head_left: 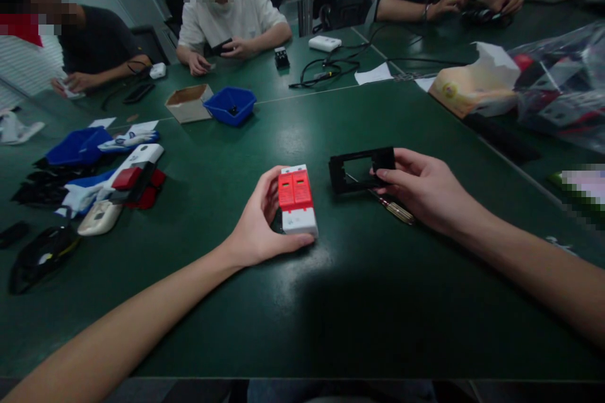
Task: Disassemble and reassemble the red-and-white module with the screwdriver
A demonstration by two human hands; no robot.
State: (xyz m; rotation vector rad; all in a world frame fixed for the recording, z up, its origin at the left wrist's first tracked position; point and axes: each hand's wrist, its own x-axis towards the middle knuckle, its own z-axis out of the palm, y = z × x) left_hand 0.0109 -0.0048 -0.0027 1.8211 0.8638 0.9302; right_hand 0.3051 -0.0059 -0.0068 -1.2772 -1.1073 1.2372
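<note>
My left hand (258, 223) grips a white and red two-pole surge protector (297, 201) that looks like a circuit-breaker module, thumb along its lower end and fingers behind its left side. To the right, my right hand (420, 186) holds a black rectangular plastic frame (338, 176) by its right end, thumb in front; the frame has a large opening. A screwdriver (397, 209) with a yellowish clear handle lies on the green table (265, 321) just below the frame, its shaft partly behind it. The two held parts are apart.
A blue bin (230, 107) and a cardboard box (189, 104) stand ahead. Gloves, red and white parts (127, 179) and a blue tray (78, 145) lie left. Clear plastic bags (562, 88) are at right. Co-workers sit across the table, near cables (326, 69).
</note>
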